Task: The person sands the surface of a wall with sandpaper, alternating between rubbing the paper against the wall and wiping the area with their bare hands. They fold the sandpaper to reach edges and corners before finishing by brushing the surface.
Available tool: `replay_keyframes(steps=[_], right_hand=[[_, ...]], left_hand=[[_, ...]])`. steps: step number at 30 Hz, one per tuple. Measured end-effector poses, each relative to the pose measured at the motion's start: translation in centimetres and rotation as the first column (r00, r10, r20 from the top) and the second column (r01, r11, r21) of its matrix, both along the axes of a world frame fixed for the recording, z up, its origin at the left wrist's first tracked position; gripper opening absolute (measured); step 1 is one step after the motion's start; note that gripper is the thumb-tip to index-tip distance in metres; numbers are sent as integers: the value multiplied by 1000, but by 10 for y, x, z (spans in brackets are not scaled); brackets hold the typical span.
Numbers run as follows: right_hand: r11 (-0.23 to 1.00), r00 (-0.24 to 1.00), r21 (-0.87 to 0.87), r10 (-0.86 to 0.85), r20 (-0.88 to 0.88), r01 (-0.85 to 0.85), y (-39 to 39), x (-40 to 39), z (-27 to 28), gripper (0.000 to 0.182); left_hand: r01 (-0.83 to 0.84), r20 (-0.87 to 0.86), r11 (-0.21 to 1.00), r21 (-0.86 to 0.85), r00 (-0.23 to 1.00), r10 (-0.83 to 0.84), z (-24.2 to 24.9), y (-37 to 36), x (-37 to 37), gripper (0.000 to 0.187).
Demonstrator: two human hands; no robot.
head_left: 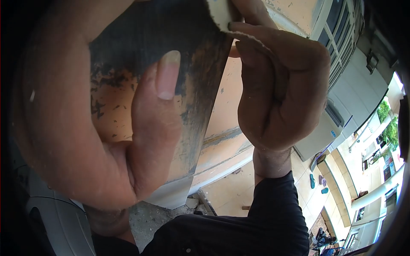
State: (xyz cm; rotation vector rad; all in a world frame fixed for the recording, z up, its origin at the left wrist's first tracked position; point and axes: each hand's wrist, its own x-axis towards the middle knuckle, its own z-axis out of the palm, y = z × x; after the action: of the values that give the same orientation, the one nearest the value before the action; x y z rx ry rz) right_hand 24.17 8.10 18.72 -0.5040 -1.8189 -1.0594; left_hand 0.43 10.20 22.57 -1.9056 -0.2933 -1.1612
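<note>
My right hand (286, 81) is closed, its fingers and thumb pinching a folded, pale sheet with a rough torn edge, which looks like sandpaper (222, 17). The sheet meets the top right of a panel (196, 81) with worn dark coating over a peach surface. Close to the camera, my left hand (106, 166) curves in front of this panel. Its thumb points up across the patchy face, well apart from the fingers. Those fingertips run out of view at the top, so whether they touch anything is hidden.
Beside the panel runs a peach wall (220, 104) with peeling paint. Pale floor tiles (230, 187) and rough grey ground (156, 219) lie below. Sandals (313, 181) rest near steps (335, 170) on the right. A grey car (55, 224) shows at lower left.
</note>
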Motion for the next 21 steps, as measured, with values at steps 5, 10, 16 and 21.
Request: replay_keyframes(steps=[5, 10, 16, 21], right_hand=[[995, 997, -69, -73, 26, 75, -12, -2, 7, 7], [989, 990, -54, -137, 37, 139, -19, -9, 11, 8], [992, 991, -1, -127, -42, 127, -13, -12, 8, 13], [989, 977, -38, -147, -157, 142, -20, -13, 8, 21]], left_hand=[[9, 26, 1000, -7, 1000, -9, -22, 6, -39, 38], [12, 56, 1000, -14, 998, -11, -14, -8, -13, 39], [71, 118, 997, -17, 991, -68, -16, 0, -2, 43], [180, 169, 982, -56, 971, -169, -19, 4, 4, 42]])
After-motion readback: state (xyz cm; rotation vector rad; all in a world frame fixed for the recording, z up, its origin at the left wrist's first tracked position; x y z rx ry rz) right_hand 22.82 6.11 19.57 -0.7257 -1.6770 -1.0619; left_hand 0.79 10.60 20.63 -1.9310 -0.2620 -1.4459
